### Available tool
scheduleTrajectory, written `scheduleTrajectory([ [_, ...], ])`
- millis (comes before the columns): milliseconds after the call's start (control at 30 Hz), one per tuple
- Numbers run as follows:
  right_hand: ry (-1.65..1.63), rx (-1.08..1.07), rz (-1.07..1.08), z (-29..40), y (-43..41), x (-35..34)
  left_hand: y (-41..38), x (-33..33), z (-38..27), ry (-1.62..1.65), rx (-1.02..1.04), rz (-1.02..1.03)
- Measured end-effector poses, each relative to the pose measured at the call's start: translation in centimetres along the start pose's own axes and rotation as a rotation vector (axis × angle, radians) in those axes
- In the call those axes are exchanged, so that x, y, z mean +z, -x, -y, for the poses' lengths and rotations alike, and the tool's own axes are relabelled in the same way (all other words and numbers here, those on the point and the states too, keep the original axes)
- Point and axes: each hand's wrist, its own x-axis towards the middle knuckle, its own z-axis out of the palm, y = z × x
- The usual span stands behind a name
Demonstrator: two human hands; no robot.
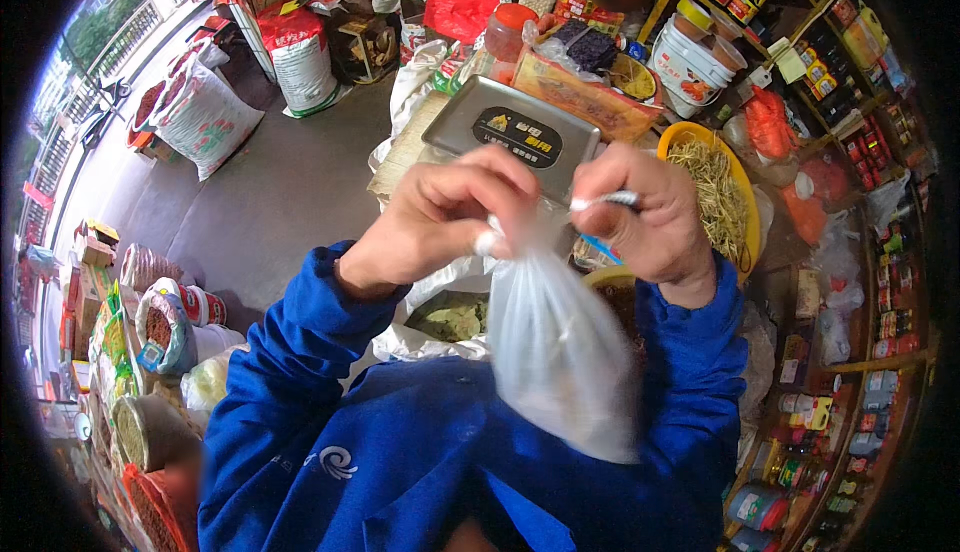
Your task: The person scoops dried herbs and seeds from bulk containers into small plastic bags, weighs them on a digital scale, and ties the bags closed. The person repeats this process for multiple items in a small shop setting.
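Observation:
A thin translucent white plastic bag hangs in front of my blue jacket, its lower part bulging and its contents too blurred to tell. My left hand pinches the gathered neck of the bag between thumb and fingers. To its right, my right hand grips a twisted white end of plastic, which seems to belong to the same bag; the link between them is blurred. Beyond both hands lies the metal pan of a weighing scale, with a dark printed label on it.
A yellow basin of dried stalks stands at the right, before shelves of bottles. An open sack of dried leaves is below the hands. Filled sacks stand on the grey floor at the left. A white bucket stands behind the basin.

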Motion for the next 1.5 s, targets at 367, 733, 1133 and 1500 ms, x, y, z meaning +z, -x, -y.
scheduleTrajectory([
  [367,-0.672,0.278,-0.160,-5.7,1.1,6.5,3.6,-0.4,4.2,-0.468,-0.130,-0.319],
  [733,-0.885,0.457,-0.362,-12.3,2.6,11.4,11.2,-1.8,11.0,0.317,-0.466,-0.676],
  [1133,-0.027,0.317,-0.295,-14.7,6.2,17.9,12.6,-1.8,14.1,0.231,-0.463,-0.866],
  [1500,0.202,0.210,-0.261,-13.6,5.7,17.0,13.2,-1.7,14.0,0.236,-0.501,-0.841],
])
